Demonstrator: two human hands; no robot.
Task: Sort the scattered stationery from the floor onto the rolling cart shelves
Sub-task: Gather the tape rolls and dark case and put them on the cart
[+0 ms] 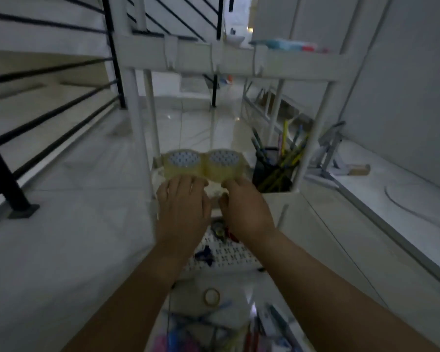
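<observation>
- White plastic makes up the rolling cart (229,63), which stands right in front of the person.
- Two rolls of clear tape (203,163) sit side by side at the middle shelf of the cart.
- Left hand (183,212) lies on the left roll with its fingers curled over the near edge.
- Right hand (247,212) does the same on the right roll, so each hand holds one roll.
- I cannot tell if the rolls rest on the shelf or hang just over it.
- Some of the job looks done: a dark pen cup (274,171) full of pencils and pens stands on the same shelf, to the right of the tape.
- Something blue and red (287,45) lies on the top shelf, too blurry to name.
- A few small clips and bits (221,232) sit on the holed bottom shelf (234,255) under the hands.
- More is left to do, I think: a small tape ring (212,296) and a heap of pens and coloured things (214,329) lie on the floor near the person.
- Shiny pale tiles (81,224) cover the floor.
- Black stair rails (48,118) run along the left, and a white wall (412,85) stands on the right.
- It is dim and a bit blurry everywhere.
</observation>
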